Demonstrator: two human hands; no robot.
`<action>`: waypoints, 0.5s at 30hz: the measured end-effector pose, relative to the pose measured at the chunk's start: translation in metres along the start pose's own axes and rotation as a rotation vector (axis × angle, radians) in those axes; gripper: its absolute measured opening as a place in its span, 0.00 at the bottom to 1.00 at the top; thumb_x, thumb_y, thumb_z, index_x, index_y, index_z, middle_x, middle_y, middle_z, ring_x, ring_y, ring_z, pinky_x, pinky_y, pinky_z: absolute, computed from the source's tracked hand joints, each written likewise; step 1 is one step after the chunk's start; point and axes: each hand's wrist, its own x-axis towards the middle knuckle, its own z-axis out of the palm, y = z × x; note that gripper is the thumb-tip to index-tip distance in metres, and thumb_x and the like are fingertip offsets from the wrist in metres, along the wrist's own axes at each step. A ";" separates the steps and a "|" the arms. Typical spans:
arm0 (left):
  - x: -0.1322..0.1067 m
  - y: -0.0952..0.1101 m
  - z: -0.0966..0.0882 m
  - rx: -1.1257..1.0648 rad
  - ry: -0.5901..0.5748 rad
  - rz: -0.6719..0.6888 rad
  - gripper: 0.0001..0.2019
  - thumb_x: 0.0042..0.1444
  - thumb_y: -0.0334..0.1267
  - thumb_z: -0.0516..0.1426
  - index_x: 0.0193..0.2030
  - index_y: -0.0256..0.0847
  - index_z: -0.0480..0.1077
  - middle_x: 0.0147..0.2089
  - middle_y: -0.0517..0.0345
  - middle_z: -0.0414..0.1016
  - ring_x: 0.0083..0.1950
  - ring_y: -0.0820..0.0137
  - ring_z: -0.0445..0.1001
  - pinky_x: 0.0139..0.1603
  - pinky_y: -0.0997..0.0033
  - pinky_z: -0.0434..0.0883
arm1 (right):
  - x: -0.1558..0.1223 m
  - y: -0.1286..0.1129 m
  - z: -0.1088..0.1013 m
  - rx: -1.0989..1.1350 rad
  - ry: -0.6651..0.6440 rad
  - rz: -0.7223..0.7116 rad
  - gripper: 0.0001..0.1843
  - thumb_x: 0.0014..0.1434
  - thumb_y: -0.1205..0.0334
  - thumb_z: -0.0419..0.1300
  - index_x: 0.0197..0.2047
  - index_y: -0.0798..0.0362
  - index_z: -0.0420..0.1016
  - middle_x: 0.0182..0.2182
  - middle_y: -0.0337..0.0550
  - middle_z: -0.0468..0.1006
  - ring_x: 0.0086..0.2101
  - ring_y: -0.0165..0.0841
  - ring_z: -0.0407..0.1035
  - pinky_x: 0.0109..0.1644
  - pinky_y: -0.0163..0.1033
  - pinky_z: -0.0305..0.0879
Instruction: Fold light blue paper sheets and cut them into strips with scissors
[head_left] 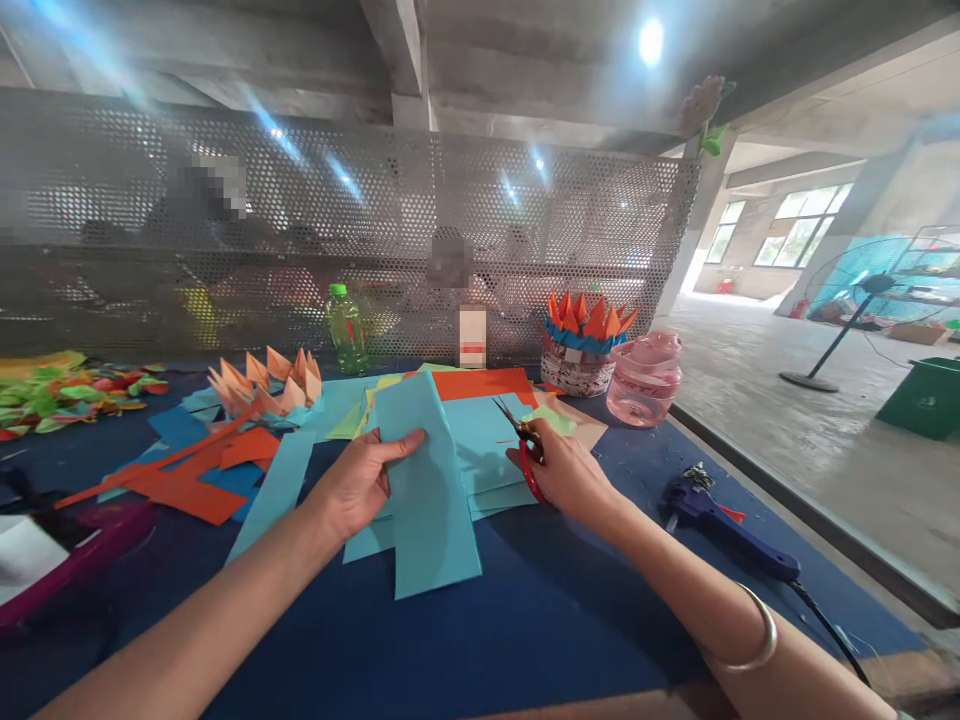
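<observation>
My left hand (361, 485) grips a long strip of light blue paper (429, 495), its thumb lying across the strip's upper part. My right hand (566, 475) is shut on a pair of red-handled scissors (531, 460), whose dark blades point up and to the left. The blades lie over a stack of light blue paper sheets (480, 450). An orange paper sheet (480, 383) lies beyond the stack. Orange and blue paper scraps (187, 480) lie to the left of my left hand.
A blue glue gun (720, 525) lies at the right on the dark blue table cover (570, 620). Along the back stand a paper lotus (274, 385), a green bottle (347, 328), a woven basket (577, 365), and a pink jar (645, 380). A perforated metal screen (337, 200) rises behind.
</observation>
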 end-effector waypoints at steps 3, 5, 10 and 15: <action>0.006 0.004 -0.005 -0.044 0.035 0.037 0.07 0.48 0.21 0.62 0.33 0.34 0.75 0.27 0.56 0.81 0.25 0.68 0.79 0.28 0.71 0.78 | 0.000 0.005 0.000 -0.233 -0.080 0.033 0.14 0.61 0.60 0.54 0.49 0.54 0.68 0.35 0.51 0.78 0.35 0.42 0.73 0.31 0.38 0.55; 0.007 0.007 -0.007 -0.078 0.063 0.062 0.07 0.49 0.20 0.61 0.32 0.34 0.75 0.26 0.56 0.80 0.24 0.69 0.78 0.28 0.72 0.78 | -0.001 0.006 0.001 -0.300 -0.104 0.029 0.15 0.59 0.62 0.55 0.49 0.56 0.70 0.39 0.54 0.78 0.39 0.45 0.73 0.34 0.40 0.58; 0.006 0.012 -0.006 -0.128 0.081 0.066 0.07 0.52 0.20 0.58 0.31 0.34 0.74 0.27 0.55 0.81 0.25 0.69 0.78 0.29 0.72 0.78 | -0.009 -0.008 -0.002 -0.114 0.079 -0.143 0.16 0.63 0.58 0.54 0.51 0.56 0.70 0.46 0.56 0.75 0.49 0.45 0.67 0.49 0.46 0.60; 0.004 0.011 -0.004 -0.140 0.077 0.063 0.08 0.56 0.21 0.56 0.37 0.33 0.75 0.27 0.55 0.81 0.26 0.68 0.79 0.32 0.70 0.79 | -0.030 -0.034 0.010 0.579 -0.171 -0.250 0.24 0.60 0.47 0.57 0.55 0.50 0.65 0.43 0.44 0.76 0.41 0.34 0.70 0.45 0.40 0.65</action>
